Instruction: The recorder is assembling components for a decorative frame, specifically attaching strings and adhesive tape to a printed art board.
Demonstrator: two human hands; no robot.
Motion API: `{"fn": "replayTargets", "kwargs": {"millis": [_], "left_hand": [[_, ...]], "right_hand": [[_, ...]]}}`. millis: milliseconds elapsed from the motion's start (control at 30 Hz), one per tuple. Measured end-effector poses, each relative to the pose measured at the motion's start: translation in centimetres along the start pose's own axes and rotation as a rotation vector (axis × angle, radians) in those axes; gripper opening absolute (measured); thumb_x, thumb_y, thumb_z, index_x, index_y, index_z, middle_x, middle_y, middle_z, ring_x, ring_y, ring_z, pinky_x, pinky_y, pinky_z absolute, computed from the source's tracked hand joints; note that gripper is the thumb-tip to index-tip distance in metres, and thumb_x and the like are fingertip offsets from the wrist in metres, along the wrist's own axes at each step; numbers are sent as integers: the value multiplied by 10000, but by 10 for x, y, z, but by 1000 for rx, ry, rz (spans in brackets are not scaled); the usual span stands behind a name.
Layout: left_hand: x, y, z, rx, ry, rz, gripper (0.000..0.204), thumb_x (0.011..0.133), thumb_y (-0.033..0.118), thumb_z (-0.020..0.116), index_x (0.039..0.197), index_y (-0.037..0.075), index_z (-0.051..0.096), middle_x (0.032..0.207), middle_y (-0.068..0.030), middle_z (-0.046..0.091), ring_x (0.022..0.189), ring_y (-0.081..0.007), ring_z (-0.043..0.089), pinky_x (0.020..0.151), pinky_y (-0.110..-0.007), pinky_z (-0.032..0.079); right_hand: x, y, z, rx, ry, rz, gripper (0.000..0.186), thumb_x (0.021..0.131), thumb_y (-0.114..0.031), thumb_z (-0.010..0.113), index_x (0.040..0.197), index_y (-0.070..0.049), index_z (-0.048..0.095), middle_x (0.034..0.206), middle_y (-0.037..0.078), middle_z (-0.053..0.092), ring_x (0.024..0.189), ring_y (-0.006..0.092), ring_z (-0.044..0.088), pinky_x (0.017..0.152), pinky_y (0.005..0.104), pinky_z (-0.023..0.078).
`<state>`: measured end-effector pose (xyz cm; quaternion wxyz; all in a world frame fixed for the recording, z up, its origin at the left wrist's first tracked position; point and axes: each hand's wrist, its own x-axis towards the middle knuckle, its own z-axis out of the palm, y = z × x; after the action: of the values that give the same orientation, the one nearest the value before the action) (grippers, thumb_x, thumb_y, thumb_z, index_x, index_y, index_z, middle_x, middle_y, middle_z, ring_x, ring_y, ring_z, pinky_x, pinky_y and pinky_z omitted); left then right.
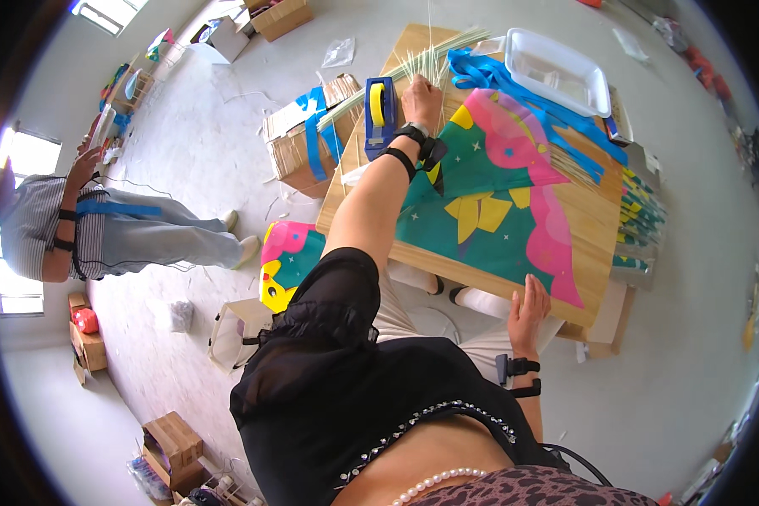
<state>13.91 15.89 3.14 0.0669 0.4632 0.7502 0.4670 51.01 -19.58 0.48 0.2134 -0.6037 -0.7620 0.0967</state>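
Note:
My left hand reaches to the table's far edge, fingers closed round thin pale sticks that fan out above it. Just left of it stands a blue tape dispenser with a yellow roll. A kite-like sheet in green, pink and yellow lies over the wooden table. My right hand rests at the sheet's lower right edge and the table's near edge, fingers stretched out and apart.
Blue straps and a plastic tub lie at the back right. Beside the table are a strapped box and another printed sheet. Another person stands at left, arms raised; boxes sit at lower left.

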Motion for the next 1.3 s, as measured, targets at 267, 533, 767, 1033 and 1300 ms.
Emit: {"fn": "replayTargets", "kwargs": {"millis": [267, 533, 767, 1033, 1300], "left_hand": [[-57, 69, -99, -919, -517, -37, 117, 990, 103, 645, 1005, -13, 642, 893, -79, 728, 715, -101, 636, 637, -241, 502], [-196, 101, -211, -965, -1090, -269, 93, 1012, 112, 647, 1006, 20, 637, 899, -42, 692, 724, -68, 547, 669, -214, 452], [-272, 90, -247, -901, -1272, -349, 130, 1029, 144, 635, 1000, 17, 624, 867, -24, 654, 763, -69, 555, 698, -216, 450], [-309, 75, -267, -997, -1313, -485, 131, 1054, 156, 602, 1077, 27, 602, 893, -33, 625, 760, -119, 586, 700, -242, 472], [-328, 67, -272, -957, -1392, -561, 149, 1054, 163, 600, 1087, 17, 600, 885, -42, 643, 729, -118, 611, 645, -244, 494]], "right_hand": [[4, -22, -23, 56, 106, -31, 495, 995, -133, 621, 1461, -27, 490, 1412, 151, 557, 1324, 334, 501, 1131, 481, 353], [83, -78, -68, 944, 185, 21, 422, 1055, -175, 599, 1442, -18, 540, 1323, 129, 661, 1120, 246, 680, 969, 326, 516], [82, -90, -74, 1643, -83, 181, 330, 1073, -254, 577, 1323, -48, 641, 1252, 83, 680, 1061, 157, 676, 956, 306, 548], [41, -90, -70, 1616, -168, 256, 203, 1040, -219, 643, 1104, -30, 685, 942, -9, 648, 846, 70, 616, 817, 221, 519], [7, -78, -60, 1540, -176, 237, 188, 1039, -217, 648, 1042, -31, 671, 894, -21, 610, 801, 54, 568, 765, 205, 476]]}}
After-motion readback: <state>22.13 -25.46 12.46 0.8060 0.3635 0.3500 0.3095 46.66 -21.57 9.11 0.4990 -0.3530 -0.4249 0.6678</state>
